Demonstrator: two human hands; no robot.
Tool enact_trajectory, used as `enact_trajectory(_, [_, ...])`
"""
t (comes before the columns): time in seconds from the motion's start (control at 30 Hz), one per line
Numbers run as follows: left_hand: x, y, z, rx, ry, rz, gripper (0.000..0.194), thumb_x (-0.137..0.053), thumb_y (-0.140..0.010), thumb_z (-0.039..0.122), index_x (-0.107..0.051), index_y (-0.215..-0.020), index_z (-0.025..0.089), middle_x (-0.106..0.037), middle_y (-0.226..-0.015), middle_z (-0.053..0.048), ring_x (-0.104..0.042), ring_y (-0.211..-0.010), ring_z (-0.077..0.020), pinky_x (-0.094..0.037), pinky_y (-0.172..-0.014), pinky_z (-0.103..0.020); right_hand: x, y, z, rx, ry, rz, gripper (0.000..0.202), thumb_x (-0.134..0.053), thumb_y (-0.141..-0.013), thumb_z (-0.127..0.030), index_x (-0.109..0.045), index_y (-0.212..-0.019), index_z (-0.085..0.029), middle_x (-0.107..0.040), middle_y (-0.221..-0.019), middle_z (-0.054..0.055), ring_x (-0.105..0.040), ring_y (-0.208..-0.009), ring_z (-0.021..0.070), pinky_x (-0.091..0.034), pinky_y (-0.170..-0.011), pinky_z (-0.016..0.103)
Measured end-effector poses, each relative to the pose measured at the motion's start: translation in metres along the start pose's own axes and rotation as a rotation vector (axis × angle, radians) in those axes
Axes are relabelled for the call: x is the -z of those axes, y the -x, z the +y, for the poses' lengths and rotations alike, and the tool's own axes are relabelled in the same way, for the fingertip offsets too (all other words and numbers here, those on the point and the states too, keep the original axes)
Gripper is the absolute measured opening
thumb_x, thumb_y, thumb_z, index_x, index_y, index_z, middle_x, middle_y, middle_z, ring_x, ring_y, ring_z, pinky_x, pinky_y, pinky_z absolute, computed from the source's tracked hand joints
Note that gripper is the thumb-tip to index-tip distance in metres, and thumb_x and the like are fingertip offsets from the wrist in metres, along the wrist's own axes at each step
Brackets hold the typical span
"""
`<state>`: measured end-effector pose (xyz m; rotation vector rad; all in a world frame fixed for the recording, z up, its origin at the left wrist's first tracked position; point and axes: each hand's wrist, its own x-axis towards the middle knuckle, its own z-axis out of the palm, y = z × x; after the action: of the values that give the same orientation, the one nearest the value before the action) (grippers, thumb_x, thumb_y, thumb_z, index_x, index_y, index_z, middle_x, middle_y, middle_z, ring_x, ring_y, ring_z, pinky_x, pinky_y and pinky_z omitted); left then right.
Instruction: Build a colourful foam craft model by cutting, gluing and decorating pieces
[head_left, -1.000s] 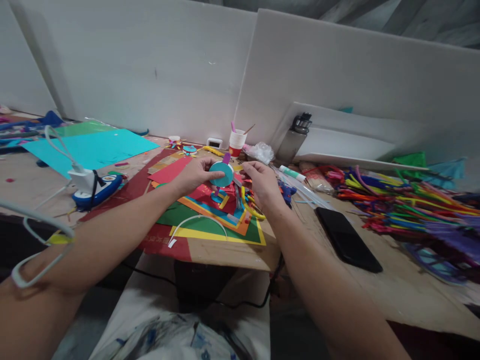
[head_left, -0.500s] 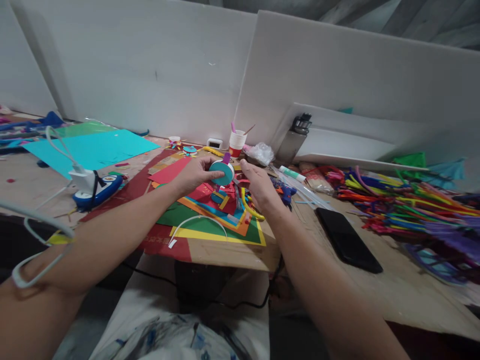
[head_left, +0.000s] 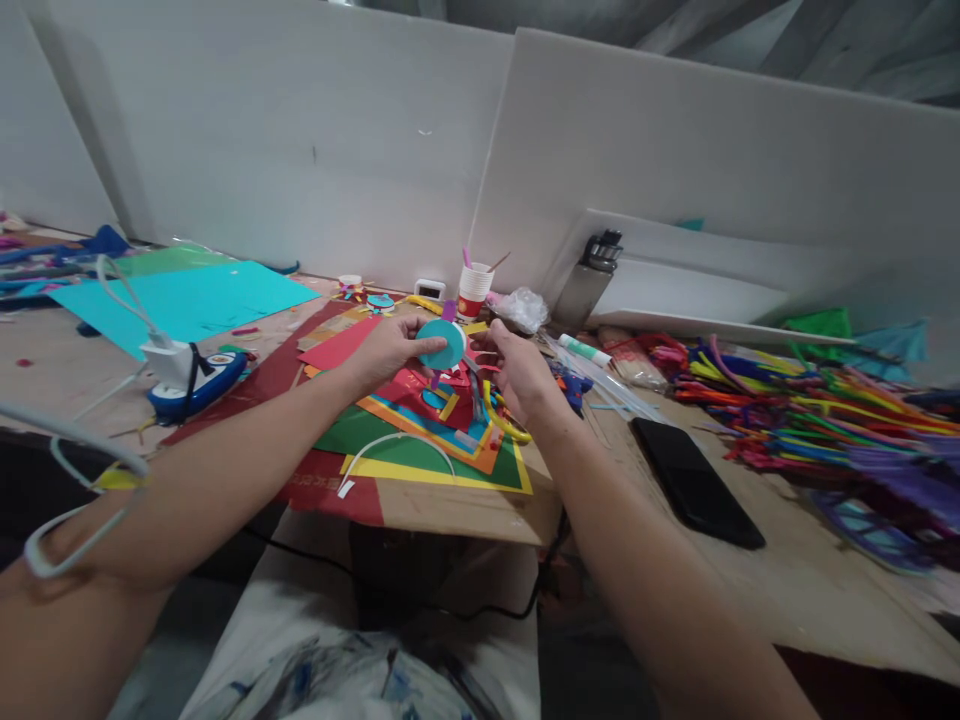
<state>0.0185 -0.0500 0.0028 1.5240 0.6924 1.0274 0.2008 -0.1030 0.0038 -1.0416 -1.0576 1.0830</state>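
My left hand [head_left: 394,345] pinches the left edge of a teal disc [head_left: 444,344] with a pale rim, its thumb lying on the face. A purple strip [head_left: 449,310] sticks up behind the top of the disc. Just right of the disc is my right hand [head_left: 511,362], its fingers bent close together; what they hold is too small to make out. Below both hands lie red paper pieces [head_left: 405,388] on stacked coloured sheets, the green one [head_left: 360,436] near the front. A yellow curved stick [head_left: 514,431] lies under my right hand.
Paper cups [head_left: 475,288] and a small white clock [head_left: 430,289] stand behind. At right lie a black phone [head_left: 694,480], a glue stick [head_left: 585,349] and many coloured pipe cleaners [head_left: 795,400]. A blue power strip [head_left: 196,388] and cyan sheet [head_left: 195,300] are at left.
The teal disc has turned to face the camera more and shifted slightly left. My right hand's fingers have curled in and moved a little beside it. My left hand keeps its hold.
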Motion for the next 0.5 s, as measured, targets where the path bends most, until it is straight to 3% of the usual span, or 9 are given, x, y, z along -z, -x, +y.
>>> enact_trajectory(0.2, [0.0000,-0.0002,-0.0002,0.028,0.097,0.026,0.043,-0.085,-0.061,0.036,-0.065,-0.090,0.010,-0.068,-0.081,-0.004,-0.064,-0.063,-0.0125,-0.053,-0.048,-0.022,0.0005,-0.0012,0.0036,-0.038,-0.002,-0.035,0.043,-0.070,-0.067,-0.062,-0.068,-0.080,-0.020,-0.065,-0.083,0.002,-0.054,-0.071,0.0126,-0.042,-0.062,0.025])
enact_trajectory(0.5, [-0.0034,0.0009,0.0003,0.046,0.043,-0.011,0.040,-0.082,-0.065,0.033,-0.067,-0.093,0.009,-0.070,-0.080,-0.006,-0.064,-0.060,-0.0130,-0.054,-0.049,-0.023,-0.0037,0.0026,0.0055,-0.001,-0.030,-0.157,0.035,-0.074,-0.065,-0.051,-0.061,-0.076,-0.021,-0.059,-0.074,-0.003,-0.050,-0.065,0.0107,-0.043,-0.065,0.025])
